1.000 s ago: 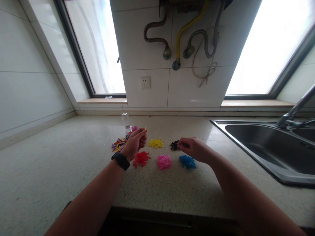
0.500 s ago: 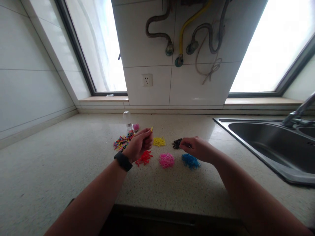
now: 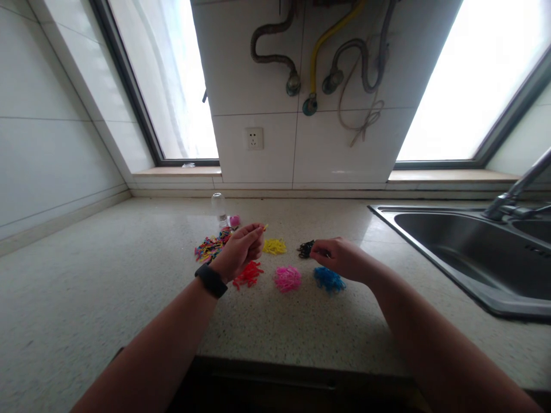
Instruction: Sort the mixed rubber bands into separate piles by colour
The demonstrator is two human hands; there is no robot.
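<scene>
My left hand (image 3: 242, 248), with a dark watch on its wrist, is closed, and a bit of yellow and red rubber band (image 3: 265, 228) pokes out at the fingertips. It hovers between the mixed multicoloured rubber bands (image 3: 208, 249) and the yellow pile (image 3: 274, 246). My right hand (image 3: 334, 256) has its fingers pinched together at the right edge of the black pile (image 3: 306, 249); what lies between them is hidden. Nearer to me lie a red pile (image 3: 248, 275), partly behind my left hand, a pink pile (image 3: 288, 279) and a blue pile (image 3: 329, 280).
A clear bottle (image 3: 218, 207) stands behind the mixed bands, beside a pink cap-like piece (image 3: 235, 220). The steel sink (image 3: 434, 229) and its faucet (image 3: 512, 198) are at the right. The speckled counter (image 3: 267, 332) ends at a front edge close to me.
My left hand has moved slightly right, nearer the yellow pile, with the yellow bit still at its fingertips. My right hand stays by the black pile. The view shifts a little.
</scene>
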